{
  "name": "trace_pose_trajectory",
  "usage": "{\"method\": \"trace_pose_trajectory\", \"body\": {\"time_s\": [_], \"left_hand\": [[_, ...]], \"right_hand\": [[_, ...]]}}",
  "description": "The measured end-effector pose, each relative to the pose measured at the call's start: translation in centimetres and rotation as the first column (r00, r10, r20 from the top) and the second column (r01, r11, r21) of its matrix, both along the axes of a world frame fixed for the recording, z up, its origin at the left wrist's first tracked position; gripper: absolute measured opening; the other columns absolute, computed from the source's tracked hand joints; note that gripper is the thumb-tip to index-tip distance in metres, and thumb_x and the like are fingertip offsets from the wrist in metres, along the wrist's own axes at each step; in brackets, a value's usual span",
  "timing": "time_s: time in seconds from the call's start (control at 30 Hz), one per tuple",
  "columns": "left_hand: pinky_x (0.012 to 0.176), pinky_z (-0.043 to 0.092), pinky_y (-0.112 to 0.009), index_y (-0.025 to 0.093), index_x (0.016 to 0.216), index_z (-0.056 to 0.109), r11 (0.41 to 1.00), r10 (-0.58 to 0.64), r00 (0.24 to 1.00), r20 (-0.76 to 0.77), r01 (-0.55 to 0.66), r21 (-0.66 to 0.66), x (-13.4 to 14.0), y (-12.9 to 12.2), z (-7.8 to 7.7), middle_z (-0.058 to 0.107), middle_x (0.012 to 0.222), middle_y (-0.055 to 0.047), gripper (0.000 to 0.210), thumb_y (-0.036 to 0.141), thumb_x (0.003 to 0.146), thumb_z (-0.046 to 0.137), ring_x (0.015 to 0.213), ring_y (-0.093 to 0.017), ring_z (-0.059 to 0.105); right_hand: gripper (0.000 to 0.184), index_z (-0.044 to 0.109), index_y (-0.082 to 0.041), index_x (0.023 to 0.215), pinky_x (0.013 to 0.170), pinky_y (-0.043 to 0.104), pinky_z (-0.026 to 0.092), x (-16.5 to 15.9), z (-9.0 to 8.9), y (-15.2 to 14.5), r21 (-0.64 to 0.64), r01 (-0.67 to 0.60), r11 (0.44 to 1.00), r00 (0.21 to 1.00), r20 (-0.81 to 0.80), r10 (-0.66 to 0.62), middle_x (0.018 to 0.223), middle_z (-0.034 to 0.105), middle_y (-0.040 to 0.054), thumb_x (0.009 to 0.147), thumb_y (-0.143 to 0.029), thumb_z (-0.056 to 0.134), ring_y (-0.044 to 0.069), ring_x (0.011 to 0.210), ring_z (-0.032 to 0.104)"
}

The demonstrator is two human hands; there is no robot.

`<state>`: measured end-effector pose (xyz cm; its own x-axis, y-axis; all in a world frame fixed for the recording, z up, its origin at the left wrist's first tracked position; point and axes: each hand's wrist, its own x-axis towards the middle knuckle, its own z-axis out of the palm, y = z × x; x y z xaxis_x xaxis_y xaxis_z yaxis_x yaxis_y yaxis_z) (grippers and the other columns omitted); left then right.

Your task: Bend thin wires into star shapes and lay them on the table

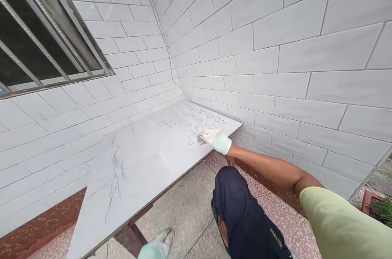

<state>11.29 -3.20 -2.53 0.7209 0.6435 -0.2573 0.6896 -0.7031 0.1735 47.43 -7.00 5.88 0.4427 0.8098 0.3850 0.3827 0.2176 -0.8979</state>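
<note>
My right hand [212,140], in a white and pale green glove, reaches over the right part of the white marble-look tabletop [147,169]. Its fingers are pinched together at the edge of a thin wire star outline [192,140]. Several similar star outlines [186,121] lie spread on the tabletop beyond that hand, close to the corner. Below the table's front edge hangs my left hand [158,243], gloved alike and partly cut off by the frame. Its fingers look loosely stretched, with nothing visible in them.
White tiled walls [263,59] meet at the corner behind the table. A barred window [45,34] is at upper left, and a thin cable [169,55] runs down the corner. My bent knee [232,193] is close to the table's front edge, near a table leg [130,236].
</note>
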Motion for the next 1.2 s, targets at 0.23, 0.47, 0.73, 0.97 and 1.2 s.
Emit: {"method": "trace_pose_trajectory", "body": {"time_s": [0.23, 0.47, 0.73, 0.97, 1.2], "left_hand": [[0.121, 0.047, -0.034, 0.024, 0.145, 0.069, 0.942, 0.334, 0.86, 0.386, -0.317, -0.109, -1.2, 1.2, 5.0, 0.079, 0.136, -0.007, 0.063, 0.057, 0.104, 0.033, 0.136, -0.025, 0.069], [0.114, 0.054, -0.039, 0.017, 0.134, 0.074, 0.866, 0.485, 0.398, 0.779, -0.341, -0.365, -2.2, 0.4, 10.2, 0.082, 0.127, -0.012, 0.06, 0.061, 0.098, 0.054, 0.126, -0.029, 0.075], [0.103, 0.06, -0.038, 0.015, 0.113, 0.082, 0.779, 0.551, 0.141, 0.822, -0.441, -0.446, -6.0, 3.2, 7.0, 0.086, 0.099, -0.008, 0.047, 0.055, 0.094, 0.065, 0.096, -0.025, 0.08], [0.106, 0.057, -0.04, 0.014, 0.118, 0.08, 0.76, 0.589, 0.154, 0.794, -0.441, -0.478, -7.6, 4.4, 6.5, 0.085, 0.095, -0.008, 0.051, 0.055, 0.092, 0.066, 0.102, -0.026, 0.08], [0.076, 0.06, -0.035, 0.015, 0.097, 0.083, 0.726, 0.685, 0.256, 0.682, -0.319, -0.61, -6.4, 4.8, 5.7, 0.078, 0.073, -0.005, 0.038, 0.048, 0.08, 0.077, 0.075, -0.022, 0.073]], "right_hand": [[0.022, 0.08, -0.013, 0.089, 0.072, 0.033, 0.066, -7.4, 1.5, 0.5, 0.024, -0.308, 0.951, 0.891, -0.342, 0.298, 0.088, 0.082, 0.011, 0.09, -0.036, 0.079, 0.02, 0.072, 0.079], [0.021, 0.08, -0.016, 0.092, 0.077, 0.033, 0.065, -16.4, 0.5, 4.3, -0.004, -0.567, 0.824, 0.779, -0.327, 0.535, 0.093, 0.083, 0.0083, 0.092, -0.036, 0.074, 0.019, 0.078, 0.08], [0.012, 0.082, -0.02, 0.09, 0.075, 0.029, 0.065, -22.1, -0.7, 8.2, -0.089, -0.684, 0.724, 0.709, -0.314, 0.631, 0.086, 0.082, 0.0042, 0.096, -0.025, 0.073, 0.017, 0.075, 0.079], [0.011, 0.078, -0.018, 0.085, 0.067, 0.025, 0.065, -22.9, -1.6, 9.6, -0.167, -0.755, 0.634, 0.626, -0.472, 0.621, 0.078, 0.079, 0.003, 0.096, -0.02, 0.077, 0.014, 0.065, 0.075], [0.019, 0.076, -0.015, 0.079, 0.06, 0.02, 0.061, -22.3, -1.5, 9.2, -0.322, -0.762, 0.562, 0.648, -0.402, 0.647, 0.07, 0.077, 0.0028, 0.097, -0.022, 0.079, 0.012, 0.061, 0.074]]}}
